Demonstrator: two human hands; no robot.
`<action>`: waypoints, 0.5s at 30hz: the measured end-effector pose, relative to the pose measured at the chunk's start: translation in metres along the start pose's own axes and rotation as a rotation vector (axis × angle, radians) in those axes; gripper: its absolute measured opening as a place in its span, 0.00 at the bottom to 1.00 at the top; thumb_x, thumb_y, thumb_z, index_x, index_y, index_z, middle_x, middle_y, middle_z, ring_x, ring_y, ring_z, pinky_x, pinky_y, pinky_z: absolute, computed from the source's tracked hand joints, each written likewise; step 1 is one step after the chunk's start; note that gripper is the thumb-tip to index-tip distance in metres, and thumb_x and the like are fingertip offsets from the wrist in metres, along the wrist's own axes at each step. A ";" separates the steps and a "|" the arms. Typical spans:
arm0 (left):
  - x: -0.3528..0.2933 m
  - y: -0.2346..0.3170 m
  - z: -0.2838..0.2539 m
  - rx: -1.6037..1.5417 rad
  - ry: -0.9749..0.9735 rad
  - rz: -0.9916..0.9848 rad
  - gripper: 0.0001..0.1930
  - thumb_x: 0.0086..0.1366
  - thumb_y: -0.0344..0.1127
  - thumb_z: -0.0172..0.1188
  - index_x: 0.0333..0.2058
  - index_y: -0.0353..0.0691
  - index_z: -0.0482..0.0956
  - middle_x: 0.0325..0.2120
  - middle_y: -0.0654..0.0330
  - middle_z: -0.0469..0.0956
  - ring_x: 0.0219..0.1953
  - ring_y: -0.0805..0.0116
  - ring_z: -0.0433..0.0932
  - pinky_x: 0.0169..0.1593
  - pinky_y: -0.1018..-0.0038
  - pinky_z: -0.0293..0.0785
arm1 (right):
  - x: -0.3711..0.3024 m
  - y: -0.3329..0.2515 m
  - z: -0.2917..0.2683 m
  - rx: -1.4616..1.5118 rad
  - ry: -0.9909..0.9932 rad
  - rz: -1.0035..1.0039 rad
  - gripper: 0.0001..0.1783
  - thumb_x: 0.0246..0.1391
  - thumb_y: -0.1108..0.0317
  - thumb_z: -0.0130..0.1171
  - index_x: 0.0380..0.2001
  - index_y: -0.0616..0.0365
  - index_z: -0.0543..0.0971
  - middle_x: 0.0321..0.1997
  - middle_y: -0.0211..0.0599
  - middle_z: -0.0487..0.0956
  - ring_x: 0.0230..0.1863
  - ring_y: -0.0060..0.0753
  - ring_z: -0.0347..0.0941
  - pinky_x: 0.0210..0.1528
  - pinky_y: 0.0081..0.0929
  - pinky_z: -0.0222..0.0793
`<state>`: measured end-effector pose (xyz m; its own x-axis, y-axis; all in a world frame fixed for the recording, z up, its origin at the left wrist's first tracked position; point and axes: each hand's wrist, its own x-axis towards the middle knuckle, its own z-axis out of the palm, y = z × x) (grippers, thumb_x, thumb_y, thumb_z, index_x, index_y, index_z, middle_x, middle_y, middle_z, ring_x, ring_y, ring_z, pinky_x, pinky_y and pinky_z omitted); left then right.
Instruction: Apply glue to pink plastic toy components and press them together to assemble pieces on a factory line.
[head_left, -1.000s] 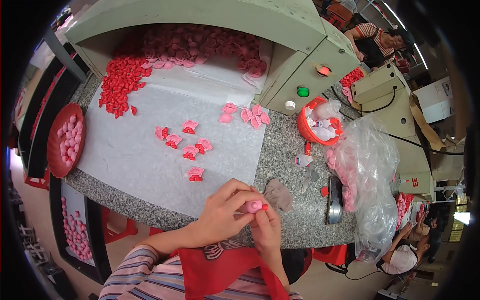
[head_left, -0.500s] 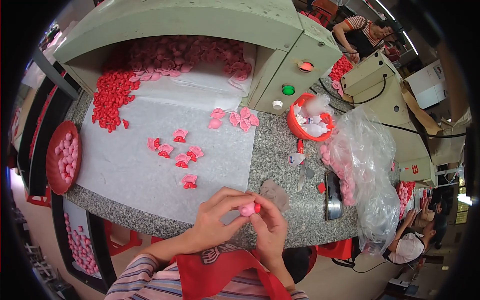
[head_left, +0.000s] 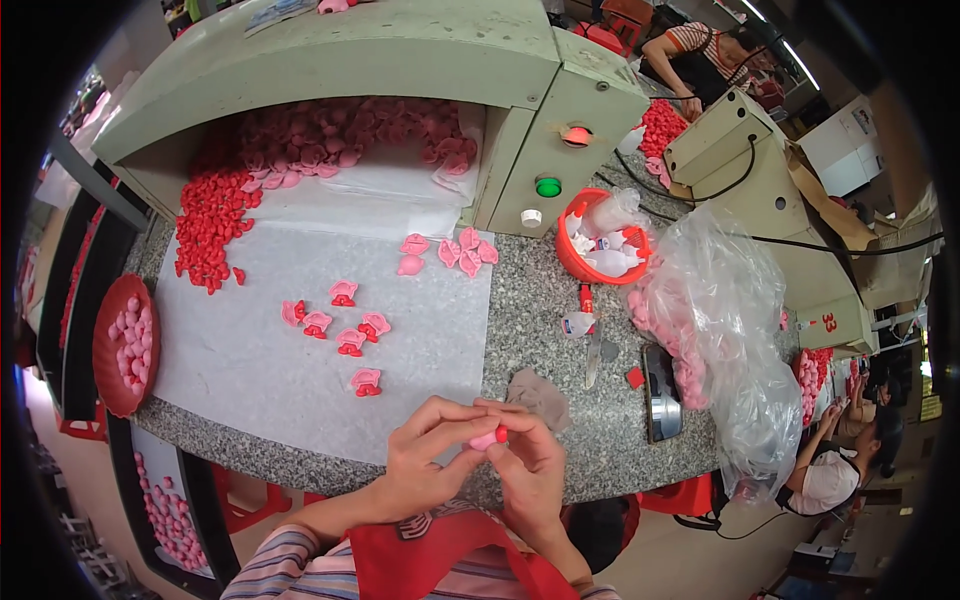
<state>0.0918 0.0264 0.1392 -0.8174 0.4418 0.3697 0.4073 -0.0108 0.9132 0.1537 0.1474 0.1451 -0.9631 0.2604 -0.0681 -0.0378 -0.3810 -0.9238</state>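
Note:
Just past the near edge of the bench, my left hand (head_left: pixel 425 455) and my right hand (head_left: pixel 530 470) meet around a small pink rubbery piece (head_left: pixel 483 441) with a red part (head_left: pixel 502 434) at its right end. Thumbs and fingertips of both hands pinch it; part of the piece is hidden behind them. Beyond my hands, on white paper (head_left: pixel 250 370), lie several pink pieces joined to red parts (head_left: pixel 351 342). Several plain pink pieces (head_left: pixel 470 250) rest near the paper's right edge. A pile of small red parts (head_left: pixel 208 235) spreads at the far left.
A pale green machine (head_left: pixel 350 50) arches over heaped pink pieces (head_left: pixel 350 135). Left stands a red bowl (head_left: pixel 104 375) of pink pieces. To the right are an orange basket (head_left: pixel 570 258) of bottles, a grey cloth (head_left: pixel 538 398), a phone (head_left: pixel 662 400) and a plastic bag (head_left: pixel 735 300). Co-workers sit beyond.
My view has shifted a little, so the nearer bench things appear further left. Both hands keep hold of the pink piece, which is tilted slightly differently. The pieces on the paper stay put.

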 end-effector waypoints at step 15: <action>0.002 -0.006 0.021 -0.058 -0.006 -0.090 0.18 0.45 0.20 0.62 0.39 0.34 0.75 0.35 0.55 0.73 0.37 0.65 0.74 0.38 0.77 0.73 | 0.005 0.006 -0.011 0.035 0.122 0.021 0.10 0.50 0.78 0.51 0.38 0.63 0.72 0.44 0.39 0.72 0.47 0.27 0.67 0.49 0.24 0.64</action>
<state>0.0961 0.0462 0.1308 -0.8469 0.4491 0.2847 0.3076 -0.0230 0.9512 0.1514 0.1565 0.1346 -0.9244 0.3571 -0.1344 -0.0295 -0.4179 -0.9080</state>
